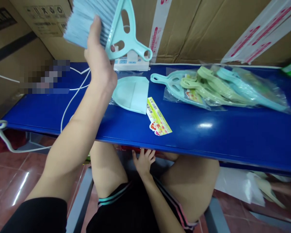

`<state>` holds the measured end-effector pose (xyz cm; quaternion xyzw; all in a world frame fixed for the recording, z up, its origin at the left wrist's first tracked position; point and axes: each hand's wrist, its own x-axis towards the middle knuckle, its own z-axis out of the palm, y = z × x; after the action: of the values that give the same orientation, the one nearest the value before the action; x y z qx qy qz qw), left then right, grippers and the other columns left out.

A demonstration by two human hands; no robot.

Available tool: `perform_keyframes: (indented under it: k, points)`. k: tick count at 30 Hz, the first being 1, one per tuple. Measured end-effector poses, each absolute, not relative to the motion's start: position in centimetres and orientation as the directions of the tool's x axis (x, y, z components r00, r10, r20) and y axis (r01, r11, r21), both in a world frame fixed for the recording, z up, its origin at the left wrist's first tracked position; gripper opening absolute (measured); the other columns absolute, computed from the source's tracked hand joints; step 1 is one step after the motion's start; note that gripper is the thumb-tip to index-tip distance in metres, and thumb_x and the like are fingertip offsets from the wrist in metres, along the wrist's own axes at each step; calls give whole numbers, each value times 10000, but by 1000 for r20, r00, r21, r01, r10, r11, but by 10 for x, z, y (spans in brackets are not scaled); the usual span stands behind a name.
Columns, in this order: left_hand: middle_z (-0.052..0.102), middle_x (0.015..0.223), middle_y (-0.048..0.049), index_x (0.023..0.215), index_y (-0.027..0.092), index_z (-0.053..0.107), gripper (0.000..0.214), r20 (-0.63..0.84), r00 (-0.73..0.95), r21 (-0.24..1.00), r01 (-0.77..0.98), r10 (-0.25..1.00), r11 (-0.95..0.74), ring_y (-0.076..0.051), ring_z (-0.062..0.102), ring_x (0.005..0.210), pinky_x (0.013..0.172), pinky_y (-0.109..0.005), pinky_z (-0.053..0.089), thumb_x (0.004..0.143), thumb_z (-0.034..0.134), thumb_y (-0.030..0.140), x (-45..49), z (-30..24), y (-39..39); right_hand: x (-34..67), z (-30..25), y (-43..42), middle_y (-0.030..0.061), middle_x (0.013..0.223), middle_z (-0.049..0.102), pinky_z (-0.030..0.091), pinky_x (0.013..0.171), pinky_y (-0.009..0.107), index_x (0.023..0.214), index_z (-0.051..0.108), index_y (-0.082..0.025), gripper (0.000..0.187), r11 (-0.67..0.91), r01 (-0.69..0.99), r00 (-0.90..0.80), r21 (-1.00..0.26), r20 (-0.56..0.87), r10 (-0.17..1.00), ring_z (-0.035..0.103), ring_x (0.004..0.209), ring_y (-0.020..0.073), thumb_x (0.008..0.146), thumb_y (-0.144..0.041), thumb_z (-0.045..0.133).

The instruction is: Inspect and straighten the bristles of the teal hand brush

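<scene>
Teal brush (87, 22) in left hand (99, 58), fingers (94, 30) closed; right hand (143, 163) open under blue table (203, 139); bagged dustpans (223, 87) atop.

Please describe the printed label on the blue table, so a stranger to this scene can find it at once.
On the blue table, find the pale mint dustpan. Right of it lies the printed label, a yellow strip with a red cartoon end. Unlike the labels in the plastic bag, it lies loose.
</scene>
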<state>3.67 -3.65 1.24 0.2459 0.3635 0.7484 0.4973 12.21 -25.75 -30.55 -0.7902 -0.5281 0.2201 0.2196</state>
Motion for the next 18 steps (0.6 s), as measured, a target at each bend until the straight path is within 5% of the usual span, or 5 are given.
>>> perform_keyframes:
  k: [5, 8, 12, 14, 18]
  points:
    - [729, 1007, 28, 993, 196, 576, 259, 164, -336, 745, -575, 927, -340, -112, 690, 1138, 1015, -209, 594, 1115, 364, 281, 35, 11, -36, 146, -312, -214, 192, 1452, 589, 407, 1145, 663, 1325, 680, -149, 430, -400, 753, 327, -522, -230, 916, 508, 1409, 389, 967, -387, 668]
    - [703, 908, 23, 925, 187, 549, 307, 177, -330, 751, -563, 927, -344, -105, 707, 1019, 949, -213, 602, 1123, 324, 255, 37, 14, -39, 163, -312, -186, 111, 1453, 584, 514, 1128, 507, 1360, 623, -205, 422, -324, 763, 278, -559, -169, 946, 591, 1310, 253, 1009, -438, 644]
    - [582, 634, 46, 778, 224, 483, 344, 119, -286, 774, -573, 951, -269, -87, 658, 857, 747, -180, 546, 1109, 402, 274, 36, 14, -37, 166, -315, -189, 110, 1372, 620, 579, 1032, 457, 1340, 619, -183, 414, -170, 772, 206, -612, -11, 978, 641, 1204, 229, 1014, -437, 641]
    - [599, 638, 45, 772, 230, 497, 343, 97, -242, 787, -576, 965, -224, -98, 655, 961, 770, -197, 535, 1100, 433, 308, 34, 13, -35, 158, -313, -215, 97, 1272, 664, 594, 984, 431, 1266, 650, -158, 373, -39, 765, 134, -643, 100, 986, 667, 1129, 208, 1010, -430, 649]
    - [680, 770, 17, 813, 208, 541, 339, 148, -209, 807, -540, 967, -240, -156, 627, 1254, 972, -211, 551, 1107, 390, 286, 31, 11, -33, 138, -282, -278, 13, 761, 697, 570, 703, 294, 807, 736, -216, 206, 359, 646, -118, -673, 377, 919, 639, 706, 126, 951, -355, 687]
